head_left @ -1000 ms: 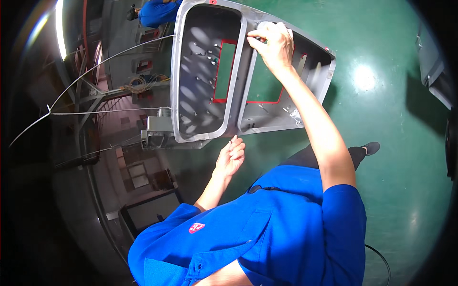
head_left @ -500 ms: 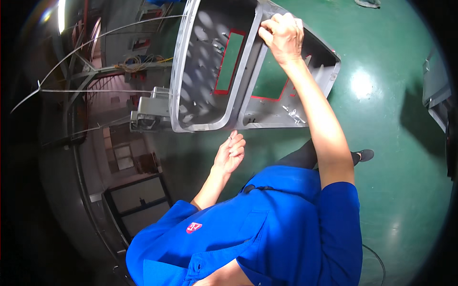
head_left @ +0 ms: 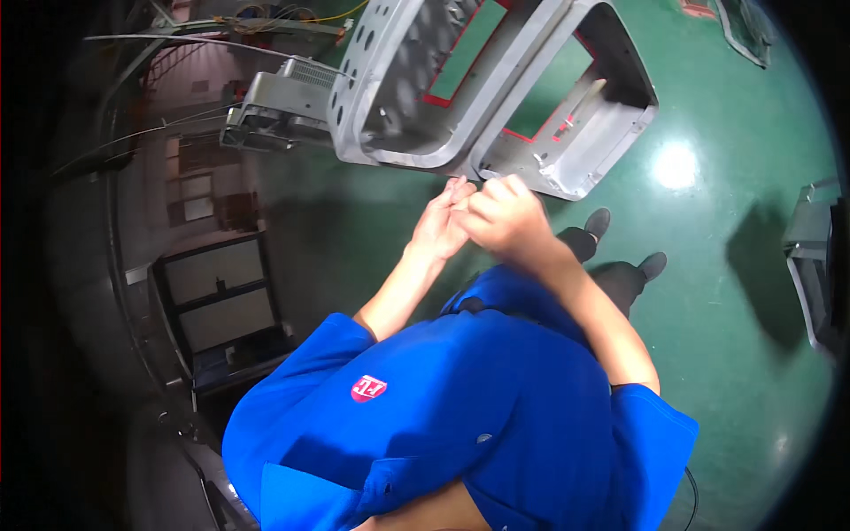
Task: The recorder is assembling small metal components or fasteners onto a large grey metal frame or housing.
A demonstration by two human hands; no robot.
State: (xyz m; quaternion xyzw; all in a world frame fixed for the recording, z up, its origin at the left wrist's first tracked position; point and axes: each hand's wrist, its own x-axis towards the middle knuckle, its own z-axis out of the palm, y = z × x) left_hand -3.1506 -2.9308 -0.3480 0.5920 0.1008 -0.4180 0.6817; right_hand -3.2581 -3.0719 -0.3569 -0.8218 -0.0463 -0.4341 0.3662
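Observation:
A large grey metal housing with two open compartments is in front of me, tilted in the view. Red borders edge the cut-out windows inside it. Just below its near edge, my left hand has its fingers closed together, and what they pinch, if anything, is too small to make out. Beside it, my right hand is closed with its fingertips against the left fingers. Any small piece between the two hands is hidden.
A similar grey housing hangs at the left behind the first, near thin wires. Another grey metal case is at the far right, above the green floor. A dark-framed cabinet is at the left.
My right hand has left the divider of the housing and come down to meet my left hand at the near edge. The housing sits higher and further right in view.

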